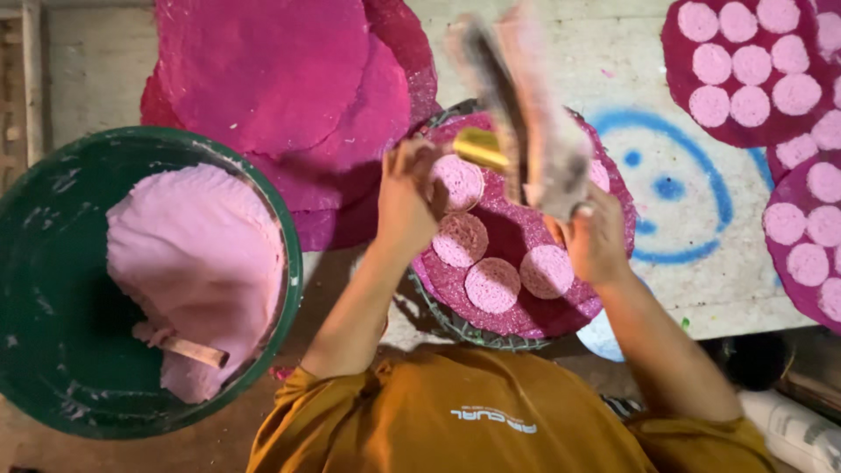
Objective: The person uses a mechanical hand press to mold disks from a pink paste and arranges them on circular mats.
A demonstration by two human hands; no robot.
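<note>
My left hand [407, 197] is raised over a round dark pink sheet [517, 317] that lies on a woven tray [438, 317]. Its fingers pinch a small shiny gold piece [480, 147]. My right hand [596, 241] grips the lower end of a long pink-and-dark tool [526, 105], blurred by motion, which sticks up over the sheet's far side. Several light pink discs [492, 285] lie on the sheet below and between both hands.
A green basin [53, 263] at the left holds light pink paste [197, 254] and a wooden stick [194, 350]. Plain magenta sheets [272, 70] are stacked at the back. More disc-covered sheets [745, 74] lie at the right, beside a blue painted face [670, 188].
</note>
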